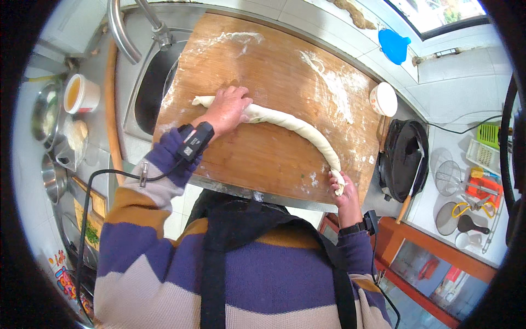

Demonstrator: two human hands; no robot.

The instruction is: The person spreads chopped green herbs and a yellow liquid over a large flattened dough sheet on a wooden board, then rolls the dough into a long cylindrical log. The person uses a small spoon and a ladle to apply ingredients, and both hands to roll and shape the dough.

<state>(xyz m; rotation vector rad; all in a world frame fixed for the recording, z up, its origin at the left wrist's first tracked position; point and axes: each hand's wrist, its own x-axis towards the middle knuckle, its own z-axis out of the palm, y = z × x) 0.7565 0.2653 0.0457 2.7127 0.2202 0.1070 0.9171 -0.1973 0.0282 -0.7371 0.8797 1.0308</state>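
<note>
A long, twisted rope of dough (298,124) curves across a flour-dusted wooden board (246,158). My left hand (231,107) rests over the rope near its left end, whose tip sticks out beyond the hand; the fingers curl around the dough. At the other end, by the board's near right edge, my right hand (346,191) holds the tapered tip between thumb and fingers. Green bits show at the rope's surface beside my left hand. Loose flour (335,88) lies on the far right part of the board.
A steel sink (150,88) with a faucet (123,35) and a long wooden rolling pin (111,111) are on the left. At the right stand a white tub (383,99) and a black round pan (402,160). A knife with a wooden handle (404,209) lies on the pan.
</note>
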